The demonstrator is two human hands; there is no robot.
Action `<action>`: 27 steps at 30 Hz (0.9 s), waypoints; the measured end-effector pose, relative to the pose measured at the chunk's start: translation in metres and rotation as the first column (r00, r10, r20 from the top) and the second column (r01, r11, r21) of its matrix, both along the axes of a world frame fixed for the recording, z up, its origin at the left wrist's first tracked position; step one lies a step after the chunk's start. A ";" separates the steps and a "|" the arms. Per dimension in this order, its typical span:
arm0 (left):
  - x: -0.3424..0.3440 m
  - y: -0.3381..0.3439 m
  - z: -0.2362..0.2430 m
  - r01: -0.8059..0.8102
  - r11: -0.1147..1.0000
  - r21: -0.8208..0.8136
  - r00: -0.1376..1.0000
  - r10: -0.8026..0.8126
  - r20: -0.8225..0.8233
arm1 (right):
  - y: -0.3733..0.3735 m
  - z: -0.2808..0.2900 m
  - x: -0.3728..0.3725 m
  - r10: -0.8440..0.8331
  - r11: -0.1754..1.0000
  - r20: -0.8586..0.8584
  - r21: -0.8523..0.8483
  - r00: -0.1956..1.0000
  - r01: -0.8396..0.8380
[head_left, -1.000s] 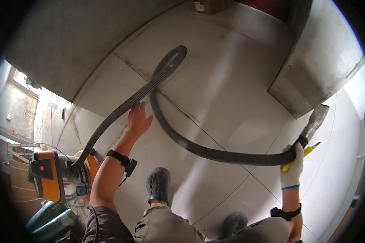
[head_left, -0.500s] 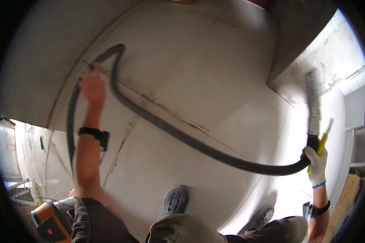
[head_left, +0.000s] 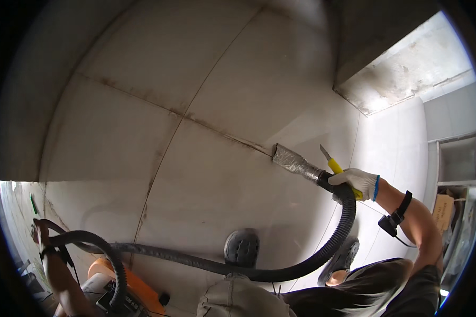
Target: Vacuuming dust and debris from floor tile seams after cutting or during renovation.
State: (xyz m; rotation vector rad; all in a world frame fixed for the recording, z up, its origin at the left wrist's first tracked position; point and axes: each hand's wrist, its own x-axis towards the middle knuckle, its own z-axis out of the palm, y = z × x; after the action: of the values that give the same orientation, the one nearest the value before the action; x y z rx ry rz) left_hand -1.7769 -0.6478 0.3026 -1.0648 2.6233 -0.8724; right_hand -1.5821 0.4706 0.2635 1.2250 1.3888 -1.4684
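My right hand (head_left: 354, 182), in a white glove, is closed around the black corrugated hose (head_left: 307, 267) near its end, together with a yellow utility knife (head_left: 333, 164), blade pointing forward. The hose's flat nozzle (head_left: 296, 161), wrapped in silver tape, rests at a dirty tile seam. My bare left hand (head_left: 39, 231) is at the far lower left, closed on another stretch of hose. The orange and steel vacuum (head_left: 137, 290) is at the bottom left, partly behind a loop of hose.
Pale floor tiles (head_left: 217, 169) show dirty joints. A rough column (head_left: 396, 68) stands at upper right and a dark wall (head_left: 31, 105) at left. My dark shoes (head_left: 240, 248) are below. Shelving (head_left: 455, 158) with cardboard (head_left: 441, 211) lines the right side.
My right hand brought the nozzle leftward, down to the seam. My left hand moved with the hose to the lower left, pulling the loop off the middle of the floor. The view has also shifted.
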 end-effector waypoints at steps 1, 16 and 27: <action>0.009 -0.014 -0.014 0.011 1.000 0.022 1.000 -0.011 0.011 | -0.002 -0.002 -0.001 0.002 1.000 0.010 0.010 1.000 -0.002; -0.036 0.516 -0.140 0.622 0.020 0.783 0.457 -0.821 -0.342 | -0.129 0.000 -0.112 0.152 0.974 -0.167 -0.144 0.974 -0.176; 0.006 0.728 -0.184 0.896 -0.071 0.438 0.340 -0.527 -0.779 | -0.203 0.004 -0.145 0.050 0.975 -0.337 -0.188 0.940 -0.119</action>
State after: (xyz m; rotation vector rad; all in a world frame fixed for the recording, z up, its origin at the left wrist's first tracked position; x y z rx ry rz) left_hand -1.7714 0.0798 0.1189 0.7776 3.1137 0.8650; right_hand -1.7270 0.2677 0.2675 0.8027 1.4401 -1.7660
